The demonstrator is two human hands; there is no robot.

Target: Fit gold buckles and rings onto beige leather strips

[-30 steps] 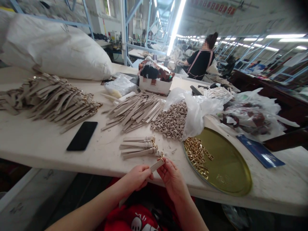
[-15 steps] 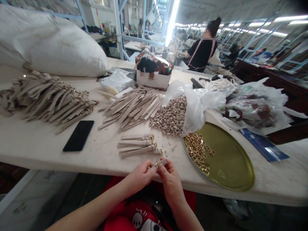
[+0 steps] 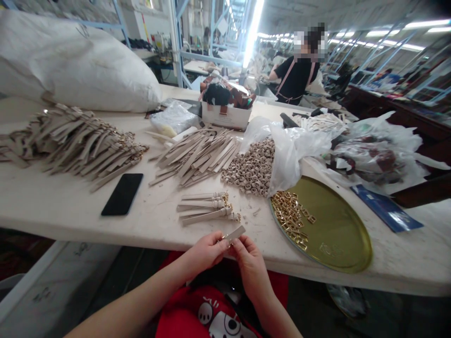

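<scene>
Between my hands, at the table's front edge, is a beige strap (image 3: 235, 232) with a bit of gold buckle showing by the fingers. My left hand (image 3: 207, 249) pinches the buckle end. My right hand (image 3: 249, 263) grips the strap from the other side, fingers curled; its lower part is hidden behind them. Just beyond lies a small group of buckled straps (image 3: 204, 216). Gold buckles (image 3: 289, 220) are heaped on the left side of an oval gold-coloured tray (image 3: 338, 234) to the right.
Loose beige straps (image 3: 197, 157) and a pile of small beige loops (image 3: 252, 169) lie farther back, beside a plastic bag (image 3: 291, 155). At left are a phone (image 3: 122, 194) and a large heap of buckled straps (image 3: 84, 145). A person (image 3: 298, 75) stands beyond the table.
The strap in my hands has turned so its free end points further up and stands out more above the fingers. The view has shifted slightly.
</scene>
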